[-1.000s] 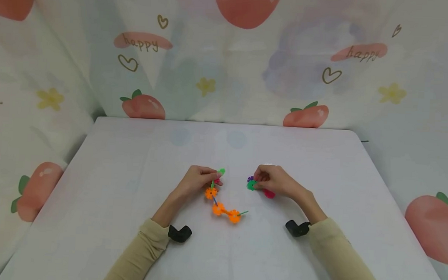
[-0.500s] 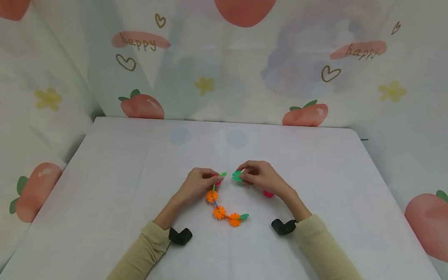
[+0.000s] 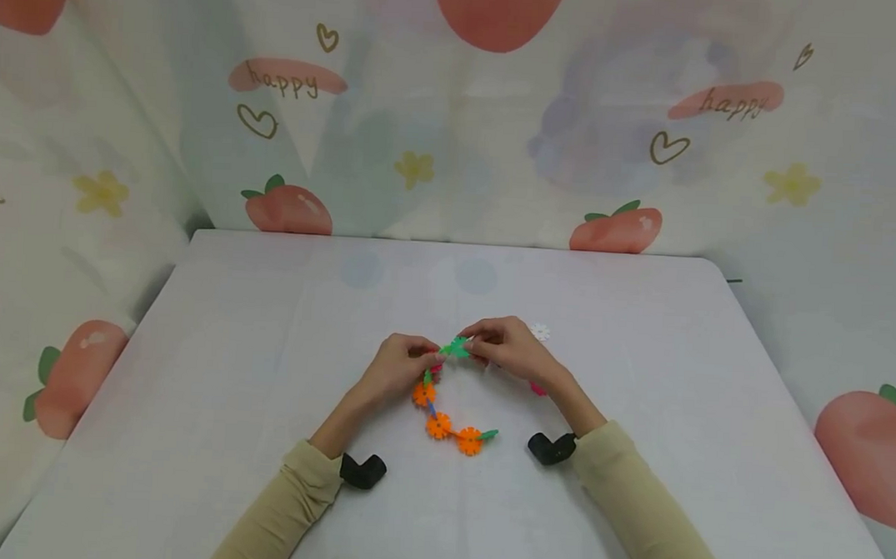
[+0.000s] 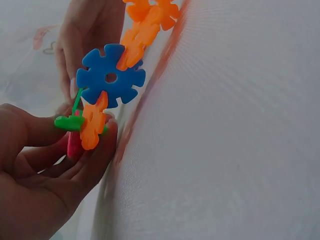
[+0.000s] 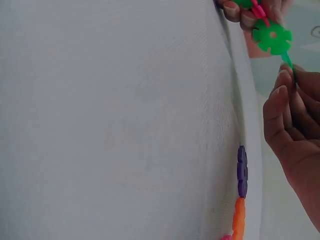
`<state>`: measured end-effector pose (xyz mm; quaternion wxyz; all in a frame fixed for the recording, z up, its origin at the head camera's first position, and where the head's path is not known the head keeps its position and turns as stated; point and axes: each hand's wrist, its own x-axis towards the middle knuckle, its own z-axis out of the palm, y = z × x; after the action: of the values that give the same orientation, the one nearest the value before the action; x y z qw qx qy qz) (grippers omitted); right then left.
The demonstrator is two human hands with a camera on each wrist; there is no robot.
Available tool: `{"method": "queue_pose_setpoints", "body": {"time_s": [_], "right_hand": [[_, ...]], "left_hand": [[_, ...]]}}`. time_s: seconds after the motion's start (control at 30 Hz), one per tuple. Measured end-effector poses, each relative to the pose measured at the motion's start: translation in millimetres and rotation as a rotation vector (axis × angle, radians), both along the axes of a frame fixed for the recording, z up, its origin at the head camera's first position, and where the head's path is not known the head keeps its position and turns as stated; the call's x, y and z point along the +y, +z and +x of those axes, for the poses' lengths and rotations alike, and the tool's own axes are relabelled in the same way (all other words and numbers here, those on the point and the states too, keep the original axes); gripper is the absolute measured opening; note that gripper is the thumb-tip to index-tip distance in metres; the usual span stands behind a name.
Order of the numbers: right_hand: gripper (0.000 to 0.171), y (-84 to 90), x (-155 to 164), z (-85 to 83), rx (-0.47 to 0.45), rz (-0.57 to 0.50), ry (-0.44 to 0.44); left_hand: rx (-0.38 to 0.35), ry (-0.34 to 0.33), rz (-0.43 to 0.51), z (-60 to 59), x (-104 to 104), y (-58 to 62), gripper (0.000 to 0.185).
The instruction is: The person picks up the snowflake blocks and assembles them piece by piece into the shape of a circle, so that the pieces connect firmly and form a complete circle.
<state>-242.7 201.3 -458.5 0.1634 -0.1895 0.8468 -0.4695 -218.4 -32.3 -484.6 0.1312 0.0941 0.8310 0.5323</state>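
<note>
A curved chain of notched plastic snowflake discs, with an orange disc (image 3: 438, 426) and a blue disc (image 4: 92, 80) among them, lies in front of my left hand (image 3: 397, 367). That hand pinches the chain's far end near a pink disc (image 4: 75, 145) and a light green disc (image 5: 272, 42). My right hand (image 3: 516, 349) pinches a darker green snowflake disc (image 3: 457, 347) between thumb and fingers. Its edge meets the light green disc's rim; how deep the slots engage cannot be told. Another green disc (image 3: 490, 435) sits at the chain's near end.
On the white table (image 3: 266, 322), a white disc (image 3: 540, 332) lies beyond my right wrist and a pink disc (image 3: 538, 389) partly under it. The right wrist view also shows a purple disc (image 5: 242, 172) and an orange disc (image 5: 239, 217). Black wrist mounts (image 3: 363, 472) hang at both cuffs.
My right hand has picked up the darker green disc from the loose discs and moved left until it meets the chain's end. My left hand has stayed nearly in place, holding the chain.
</note>
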Motion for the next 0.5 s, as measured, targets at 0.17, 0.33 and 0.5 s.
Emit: {"method": "queue_pose_setpoints", "body": {"time_s": [0.17, 0.33, 0.5], "right_hand": [[0.022, 1.5, 2, -0.9, -0.016, 0.008, -0.008], [0.022, 0.6, 1, -4.1, -0.043, -0.002, -0.011], [0.022, -2.5, -2, -8.1, -0.066, -0.018, 0.002]], "left_hand": [[0.016, -0.005, 0.001, 1.4, 6, 0.5, 0.018], [0.018, 0.024, 0.011, 4.7, 10, 0.6, 0.018], [0.02, 0.052, 0.003, 8.0, 13, 1.7, 0.017]]}}
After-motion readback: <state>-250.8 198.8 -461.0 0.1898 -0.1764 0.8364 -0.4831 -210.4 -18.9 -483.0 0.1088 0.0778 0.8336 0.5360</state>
